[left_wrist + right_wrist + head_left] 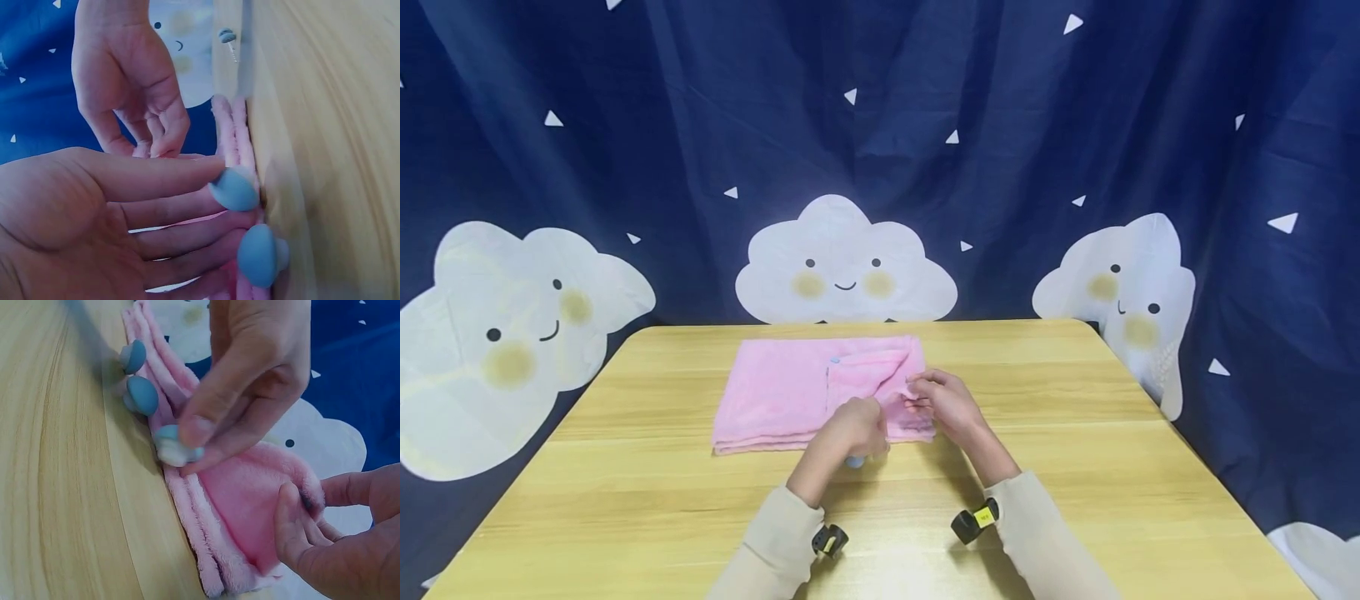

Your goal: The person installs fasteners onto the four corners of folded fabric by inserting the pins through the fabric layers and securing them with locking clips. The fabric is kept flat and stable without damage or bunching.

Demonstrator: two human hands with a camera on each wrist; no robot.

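A folded pink plush cloth [782, 383] lies on the table, its right part lifted and turned back. My left hand [856, 423] is at its near edge, pinching a blue mushroom-shaped pin [170, 445] between thumb and fingers. My right hand [949, 406] holds up a flap of the cloth [269, 494] by its edge, between thumb and fingers [292, 519]. Two more blue mushroom-shaped pins, a nearer one [142, 395] and a farther one [130, 357], lie beside the cloth's near edge. Another blue cap [835, 360] shows on top of the folded cloth.
The wooden table [647, 500] reaches a dark blue curtain [880, 125] with cloud prints at the back and sides. In the left wrist view, a small blue-capped piece with a pale twisted pin [227, 37] appears past the cloth's end.
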